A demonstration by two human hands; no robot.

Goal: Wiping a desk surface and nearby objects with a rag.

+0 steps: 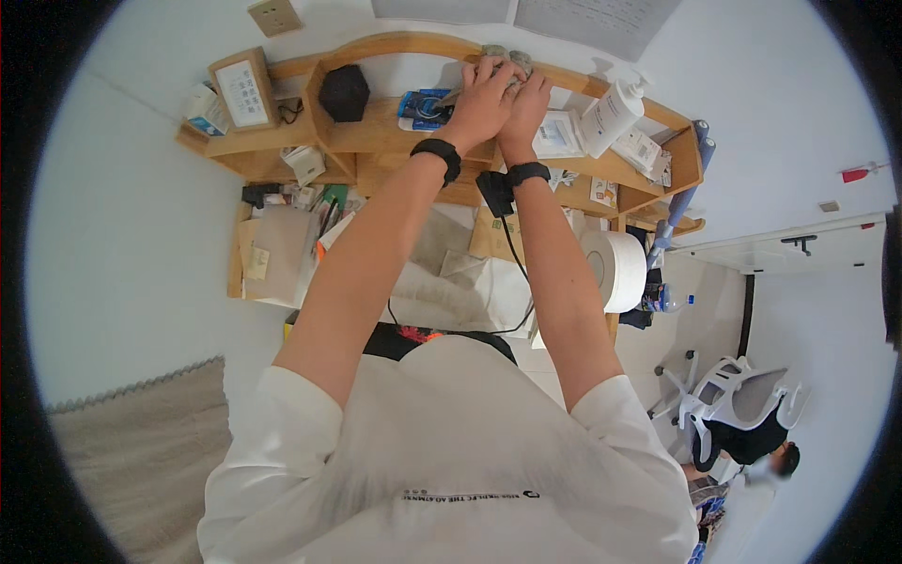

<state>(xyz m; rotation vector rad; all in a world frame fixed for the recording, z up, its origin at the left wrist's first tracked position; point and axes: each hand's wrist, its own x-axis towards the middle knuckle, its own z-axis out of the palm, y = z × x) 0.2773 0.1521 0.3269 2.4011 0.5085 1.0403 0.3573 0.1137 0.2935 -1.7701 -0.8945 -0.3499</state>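
Observation:
Both my arms reach up to the top rail of a wooden desk shelf (404,42). A crumpled grey-green cloth (520,61) sits over the rail, partly covered by my fingers. My left hand (481,101) presses down on the cloth with bent fingers. Close against it on the right, my right hand (528,108) also has its fingers closed on the cloth. What lies under the palms is hidden. Below my left hand, on the shelf board, lies a blue package (423,105). A white pump bottle (615,115) stands to the right of my right hand.
A black hexagonal box (345,93) and a framed card (246,91) stand on the left shelf. A large white paper roll (615,271) is at the desk's right side. A cable (513,246) hangs from my right wrist. Another person sits in a white chair (738,395) at the lower right.

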